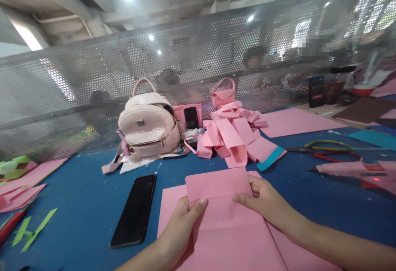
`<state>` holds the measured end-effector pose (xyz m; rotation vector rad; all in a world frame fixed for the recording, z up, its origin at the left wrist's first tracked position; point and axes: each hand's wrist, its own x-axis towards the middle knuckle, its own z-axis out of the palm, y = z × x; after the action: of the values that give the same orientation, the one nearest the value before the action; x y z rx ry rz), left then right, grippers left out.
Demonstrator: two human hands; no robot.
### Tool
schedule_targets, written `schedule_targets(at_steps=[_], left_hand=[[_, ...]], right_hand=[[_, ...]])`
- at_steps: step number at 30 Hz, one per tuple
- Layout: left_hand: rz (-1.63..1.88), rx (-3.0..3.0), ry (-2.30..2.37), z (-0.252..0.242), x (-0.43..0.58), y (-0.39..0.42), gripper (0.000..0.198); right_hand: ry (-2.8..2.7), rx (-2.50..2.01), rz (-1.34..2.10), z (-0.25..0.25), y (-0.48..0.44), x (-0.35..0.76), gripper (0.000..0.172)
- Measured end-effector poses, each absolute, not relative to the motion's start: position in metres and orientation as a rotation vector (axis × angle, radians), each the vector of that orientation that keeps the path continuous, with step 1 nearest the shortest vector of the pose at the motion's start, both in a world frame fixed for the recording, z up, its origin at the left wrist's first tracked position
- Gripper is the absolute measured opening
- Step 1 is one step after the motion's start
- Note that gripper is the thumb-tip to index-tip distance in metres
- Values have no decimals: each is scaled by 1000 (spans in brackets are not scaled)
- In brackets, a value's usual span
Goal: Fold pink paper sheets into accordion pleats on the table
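A creased sheet of pink paper (222,213) is held up between my two hands above the blue table. My left hand (182,225) pinches its left edge, thumb on the front face. On the right edge, my right hand (262,196) grips it the same way, with the fingers behind the sheet. Fold lines run across the paper, and its lower part reaches the bottom of the view. More pink paper (171,194) lies flat beneath it. A black phone (134,211) rests on the table left of my left hand.
Behind my hands are a pile of folded pink paper pieces (232,133) and a cream backpack (150,128). Scissors (328,149) and a pink glue gun (355,172) lie right. Green paper strips (38,229) lie left. A perforated metal screen (198,60) borders the table's far side.
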<state>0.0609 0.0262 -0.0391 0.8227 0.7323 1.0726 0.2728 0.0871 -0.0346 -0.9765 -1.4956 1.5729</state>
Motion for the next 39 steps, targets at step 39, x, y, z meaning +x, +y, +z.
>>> schedule_targets(at_steps=[39], left_hand=[[1120, 867, 662, -43, 61, 29, 36]], right_hand=[[-1433, -1086, 1625, -24, 84, 270, 53]])
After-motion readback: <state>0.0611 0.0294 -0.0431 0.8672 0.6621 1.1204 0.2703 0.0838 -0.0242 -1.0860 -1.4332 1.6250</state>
